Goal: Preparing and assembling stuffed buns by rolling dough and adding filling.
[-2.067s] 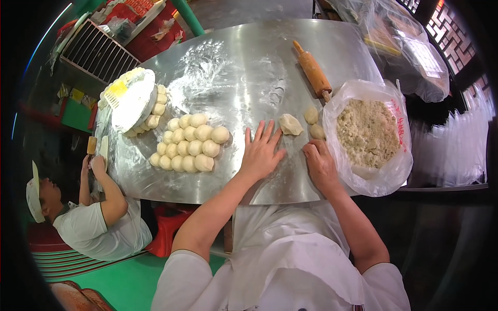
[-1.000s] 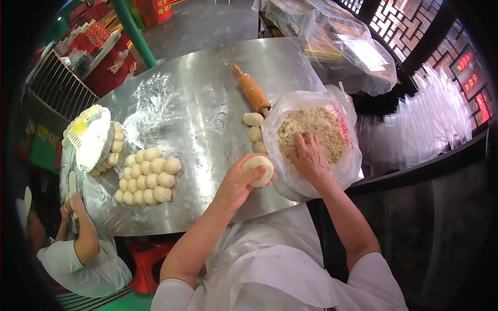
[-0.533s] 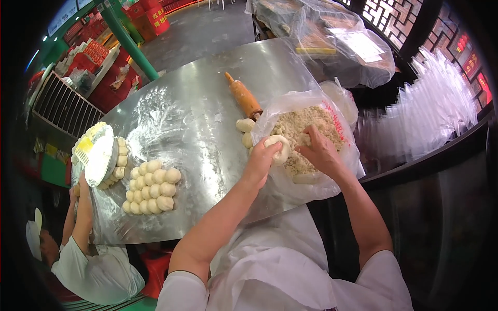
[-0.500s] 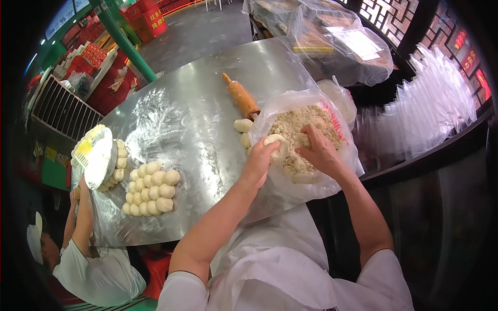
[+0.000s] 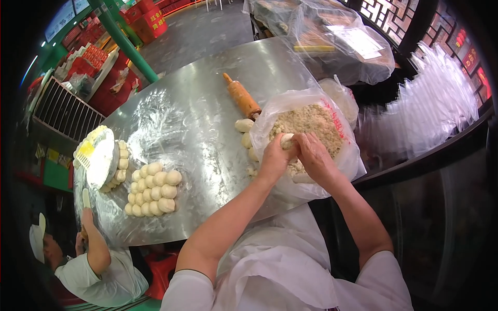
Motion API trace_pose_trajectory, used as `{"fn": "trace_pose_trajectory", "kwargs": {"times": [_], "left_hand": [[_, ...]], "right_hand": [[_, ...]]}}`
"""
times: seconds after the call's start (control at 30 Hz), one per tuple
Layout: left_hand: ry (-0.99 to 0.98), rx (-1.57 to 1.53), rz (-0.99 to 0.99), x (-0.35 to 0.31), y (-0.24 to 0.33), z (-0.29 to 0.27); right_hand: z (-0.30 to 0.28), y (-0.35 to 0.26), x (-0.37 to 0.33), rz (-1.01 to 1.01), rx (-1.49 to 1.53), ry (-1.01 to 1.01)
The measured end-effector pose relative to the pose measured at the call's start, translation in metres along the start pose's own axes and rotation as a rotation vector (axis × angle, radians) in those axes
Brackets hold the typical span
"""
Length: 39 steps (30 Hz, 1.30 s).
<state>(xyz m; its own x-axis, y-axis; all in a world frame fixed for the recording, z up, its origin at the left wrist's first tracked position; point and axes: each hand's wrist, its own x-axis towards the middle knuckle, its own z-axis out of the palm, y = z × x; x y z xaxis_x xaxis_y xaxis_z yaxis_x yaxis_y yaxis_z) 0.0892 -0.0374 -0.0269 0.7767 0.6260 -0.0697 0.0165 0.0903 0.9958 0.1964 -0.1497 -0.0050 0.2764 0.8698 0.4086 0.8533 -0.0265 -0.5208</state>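
Over a bag of crumbly pale filling point(image 5: 316, 119), my two hands meet around one small piece of dough point(image 5: 287, 141). My left hand point(image 5: 276, 158) is closed round it, with its white top showing above the thumb. My right hand point(image 5: 315, 155) presses in from the right, fingers bent together against the dough, so most of it is hidden. The filling lies in a clear plastic bag point(image 5: 267, 115) opened wide on the steel table. Several oval dough pieces point(image 5: 244, 125) sit just left of the bag. Beyond them lies a wooden rolling pin point(image 5: 242, 97).
Rows of dough balls point(image 5: 153, 189) stand on the floury steel table point(image 5: 202, 135). At its left end, a round tray point(image 5: 101, 160) rests above more dough pieces. A co-worker point(image 5: 98, 269) there holds a pale flat tool point(image 5: 85, 198). Plastic sheeting covers another table point(image 5: 321, 31) behind.
My right hand has come out of the filling and joined my left at the dough, which was a spread round and is now gathered. The co-worker's hand has left the tray and holds a flat tool.
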Motion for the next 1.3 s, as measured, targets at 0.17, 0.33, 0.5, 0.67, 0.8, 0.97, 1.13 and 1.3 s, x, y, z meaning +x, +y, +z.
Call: {"fn": "trace_pose_trajectory", "kwargs": {"times": [0.17, 0.33, 0.5, 0.67, 0.8, 0.97, 1.13, 1.3], "left_hand": [[-0.039, -0.424, -0.098, 0.0, 0.001, -0.007], [-0.131, -0.562, -0.114, 0.001, 0.0, -0.017], [-0.16, -0.862, -0.251, -0.013, 0.025, -0.002], [-0.151, -0.837, -0.278, -0.016, 0.025, -0.003], [-0.166, -0.383, -0.114, -0.015, 0.021, -0.006], [-0.404, -0.811, -0.134, -0.023, 0.027, 0.011], [-0.281, -0.438, -0.047, -0.027, 0.018, 0.006], [-0.221, -0.378, -0.177, -0.024, 0.008, 0.001]], "right_hand": [[-0.004, 0.0, 0.001, 0.001, 0.078, 0.155], [-0.017, 0.042, -0.017, 0.004, -0.211, -0.036], [-0.012, 0.011, -0.017, 0.03, 0.026, -0.093], [-0.009, -0.005, -0.006, 0.071, 0.16, -0.043], [0.002, -0.014, -0.001, 0.038, 0.383, 0.02], [-0.004, -0.015, -0.006, 0.396, 0.802, 0.157], [-0.013, -0.038, 0.005, 0.545, 0.929, 0.072], [-0.005, -0.02, 0.003, 0.123, 0.204, -0.028]]}}
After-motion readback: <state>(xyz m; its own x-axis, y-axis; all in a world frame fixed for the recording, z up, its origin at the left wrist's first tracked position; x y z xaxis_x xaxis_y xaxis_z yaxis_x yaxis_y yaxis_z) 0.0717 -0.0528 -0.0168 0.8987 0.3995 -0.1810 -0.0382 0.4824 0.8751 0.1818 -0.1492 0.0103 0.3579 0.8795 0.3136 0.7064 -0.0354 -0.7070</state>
